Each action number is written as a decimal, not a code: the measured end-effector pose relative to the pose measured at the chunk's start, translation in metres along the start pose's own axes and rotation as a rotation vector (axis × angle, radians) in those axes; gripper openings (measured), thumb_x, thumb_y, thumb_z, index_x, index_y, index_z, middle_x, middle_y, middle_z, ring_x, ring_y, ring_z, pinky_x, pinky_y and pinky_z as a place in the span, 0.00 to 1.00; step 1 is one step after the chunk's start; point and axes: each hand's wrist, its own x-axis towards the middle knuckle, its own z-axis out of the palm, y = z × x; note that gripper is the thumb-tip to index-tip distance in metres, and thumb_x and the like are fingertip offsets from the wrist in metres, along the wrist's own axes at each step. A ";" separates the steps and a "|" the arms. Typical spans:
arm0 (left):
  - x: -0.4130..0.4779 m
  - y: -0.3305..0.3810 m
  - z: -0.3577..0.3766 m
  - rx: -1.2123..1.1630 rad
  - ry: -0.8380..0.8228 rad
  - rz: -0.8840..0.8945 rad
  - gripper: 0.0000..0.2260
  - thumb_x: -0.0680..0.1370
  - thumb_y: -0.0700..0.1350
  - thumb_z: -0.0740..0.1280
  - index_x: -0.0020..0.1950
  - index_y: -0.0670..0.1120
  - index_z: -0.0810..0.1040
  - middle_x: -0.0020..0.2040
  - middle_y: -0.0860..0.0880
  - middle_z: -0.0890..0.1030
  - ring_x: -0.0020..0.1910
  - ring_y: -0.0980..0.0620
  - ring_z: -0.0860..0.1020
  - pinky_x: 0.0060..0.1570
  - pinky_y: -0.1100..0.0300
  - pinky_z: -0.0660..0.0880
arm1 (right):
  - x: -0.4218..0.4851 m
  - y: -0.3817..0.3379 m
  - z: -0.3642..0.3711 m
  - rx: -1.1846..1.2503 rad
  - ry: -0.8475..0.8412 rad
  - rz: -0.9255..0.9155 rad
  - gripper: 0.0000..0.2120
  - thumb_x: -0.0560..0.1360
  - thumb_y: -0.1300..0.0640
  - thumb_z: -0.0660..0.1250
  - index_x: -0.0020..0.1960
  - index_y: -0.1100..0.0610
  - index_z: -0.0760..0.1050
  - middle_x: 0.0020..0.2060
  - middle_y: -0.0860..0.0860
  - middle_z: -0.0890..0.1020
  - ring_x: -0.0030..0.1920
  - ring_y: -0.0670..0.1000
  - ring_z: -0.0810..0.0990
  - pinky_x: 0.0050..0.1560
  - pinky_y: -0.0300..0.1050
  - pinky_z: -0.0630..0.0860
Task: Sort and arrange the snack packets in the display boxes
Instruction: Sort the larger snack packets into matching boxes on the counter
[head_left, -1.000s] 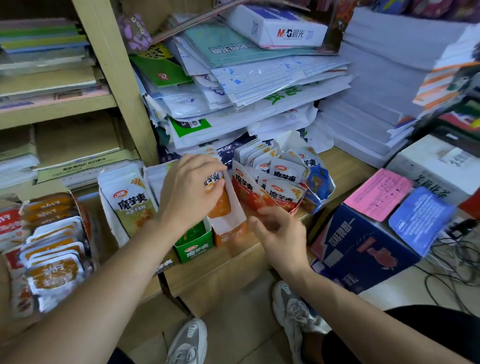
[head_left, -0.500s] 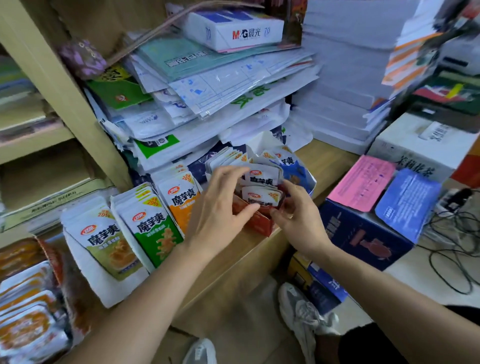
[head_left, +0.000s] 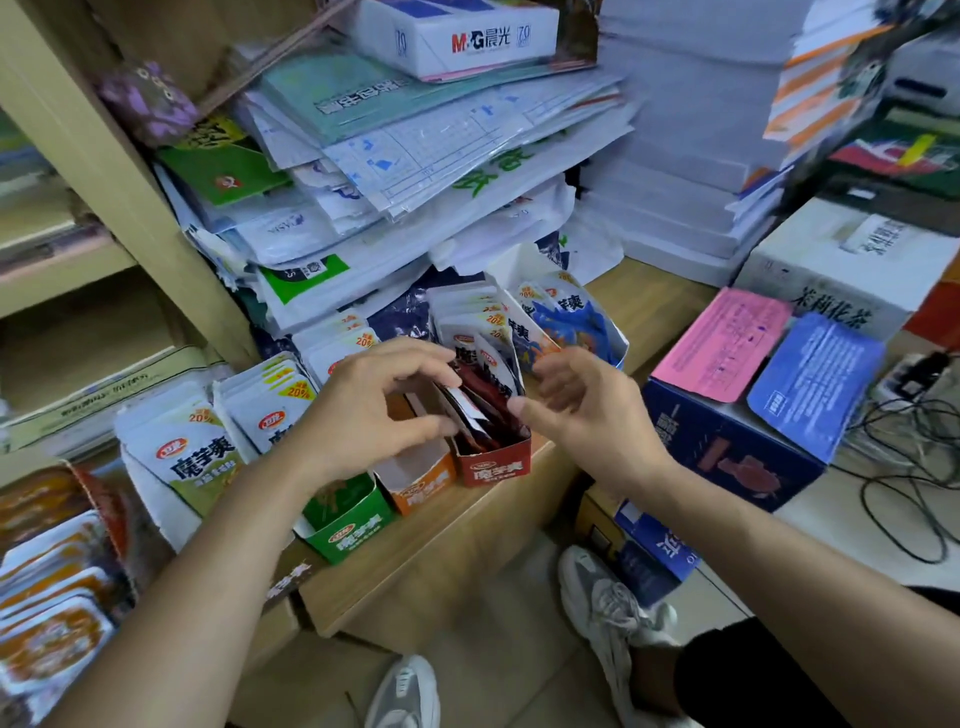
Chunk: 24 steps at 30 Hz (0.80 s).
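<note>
Easing slumped packets (head_left: 483, 397) upright inside the red box (head_left: 493, 470) with the left hand (head_left: 363, 415), grip unreadable, ideally bracing that box's right side with the released right hand (head_left: 579, 410).

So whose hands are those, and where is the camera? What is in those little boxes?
There is no machine here, just a person sorting snacks. The one camera sits on their head and looks down, so you see their own arms. The left hand and the right hand hover on either side of the red packets, which stand in the red box on a wooden shelf. The fingers are loosely curled, and neither hand seems to grip anything. Beside the red box stand an orange box and a green box. Blue packets and stacked paper are behind.
</note>
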 end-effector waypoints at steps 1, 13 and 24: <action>-0.001 0.001 0.001 0.029 -0.011 0.005 0.15 0.68 0.43 0.81 0.52 0.54 0.84 0.64 0.60 0.78 0.64 0.64 0.75 0.60 0.71 0.70 | 0.005 -0.003 0.000 -0.010 0.003 -0.022 0.19 0.71 0.44 0.77 0.57 0.51 0.79 0.44 0.44 0.82 0.43 0.43 0.81 0.46 0.39 0.79; 0.004 0.003 0.014 0.303 -0.056 -0.003 0.20 0.67 0.70 0.70 0.47 0.57 0.73 0.57 0.59 0.78 0.59 0.58 0.73 0.53 0.55 0.68 | 0.033 -0.016 -0.016 0.126 0.093 -0.042 0.09 0.80 0.58 0.69 0.47 0.64 0.82 0.39 0.61 0.84 0.34 0.53 0.85 0.36 0.49 0.83; 0.001 -0.002 0.015 0.314 -0.034 0.030 0.29 0.69 0.74 0.64 0.61 0.57 0.81 0.55 0.60 0.79 0.57 0.58 0.74 0.57 0.52 0.73 | 0.034 -0.026 -0.024 0.348 0.164 -0.091 0.05 0.79 0.62 0.70 0.52 0.62 0.83 0.41 0.51 0.88 0.40 0.51 0.87 0.38 0.47 0.84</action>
